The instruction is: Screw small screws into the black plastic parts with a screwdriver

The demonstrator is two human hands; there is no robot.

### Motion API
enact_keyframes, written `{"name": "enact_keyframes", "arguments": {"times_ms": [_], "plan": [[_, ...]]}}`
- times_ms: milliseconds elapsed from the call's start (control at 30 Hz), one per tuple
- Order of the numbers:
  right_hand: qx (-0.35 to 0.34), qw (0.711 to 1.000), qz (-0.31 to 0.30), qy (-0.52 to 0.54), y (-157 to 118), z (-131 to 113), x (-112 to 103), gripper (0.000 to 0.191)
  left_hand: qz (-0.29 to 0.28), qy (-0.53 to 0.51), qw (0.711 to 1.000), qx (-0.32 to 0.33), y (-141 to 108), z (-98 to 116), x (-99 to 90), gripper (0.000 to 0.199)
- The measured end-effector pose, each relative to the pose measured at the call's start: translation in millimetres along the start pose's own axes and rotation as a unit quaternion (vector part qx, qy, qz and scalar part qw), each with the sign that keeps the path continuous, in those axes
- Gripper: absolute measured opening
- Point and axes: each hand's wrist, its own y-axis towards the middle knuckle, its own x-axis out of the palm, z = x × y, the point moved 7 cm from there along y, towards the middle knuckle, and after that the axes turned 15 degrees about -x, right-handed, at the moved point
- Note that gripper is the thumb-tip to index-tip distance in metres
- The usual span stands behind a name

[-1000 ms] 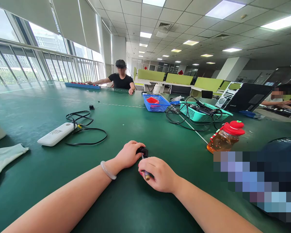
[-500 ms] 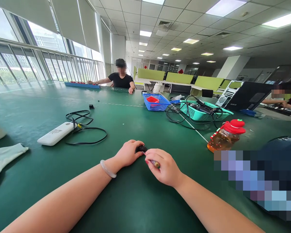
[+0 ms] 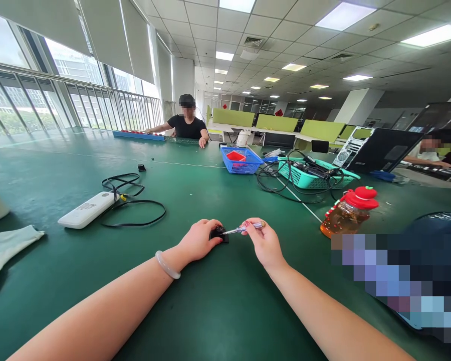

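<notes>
On the green table, my left hand (image 3: 200,239) is closed around a small black block-shaped part (image 3: 221,235), thumb along its near side. Its exact kind is too small to make out. My right hand (image 3: 263,243) pinches a screwdriver (image 3: 251,227) with a clear handle. The screwdriver lies nearly level, its thin metal shaft pointing left, and the tip meets the black part or comes very close to it. A pale bangle circles my left wrist.
A white power bank (image 3: 88,209) with a looped black cable lies left. Ahead right are a blue basket (image 3: 242,165), a teal basket (image 3: 304,179) of cables and a red-lidded bottle (image 3: 348,213). A dark bag (image 3: 436,225) lies near right. A person (image 3: 188,125) sits across.
My right hand has turned and shifted right, bringing the screwdriver from pointing toward me to lying sideways. More of the black part shows. Across the table, the blue strip has slid right.
</notes>
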Motion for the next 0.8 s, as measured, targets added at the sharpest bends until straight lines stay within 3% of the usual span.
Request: {"name": "enact_keyframes", "arguments": {"times_ms": [133, 300, 467, 633, 800], "plan": [[0.051, 0.995, 0.043, 0.069, 0.0, 13.2, -1.8, 0.035, -0.001, 0.000, 1.000, -0.002, -0.2, -0.3, 0.2, 0.031], [0.043, 0.995, 0.050, 0.074, -1.4, 7.2, -2.7, 0.034, -0.003, 0.003, 1.000, -0.010, -0.1, 0.1, 0.3, 0.031], [-0.078, 0.996, -0.011, -0.030, -4.2, -20.7, 0.0, 0.021, -0.004, -0.001, 1.000, -0.013, 0.5, -0.5, 0.6, 0.030], [-0.271, 0.948, -0.113, -0.121, -12.1, -63.4, 16.4, 0.015, 0.002, -0.009, 1.000, -0.004, 0.8, -1.2, 0.8, 0.028], [-0.317, 0.931, -0.129, -0.127, -14.5, -74.2, 19.5, 0.020, 0.009, -0.009, 1.000, -0.003, 1.3, -3.6, 2.1, 0.031]]}}
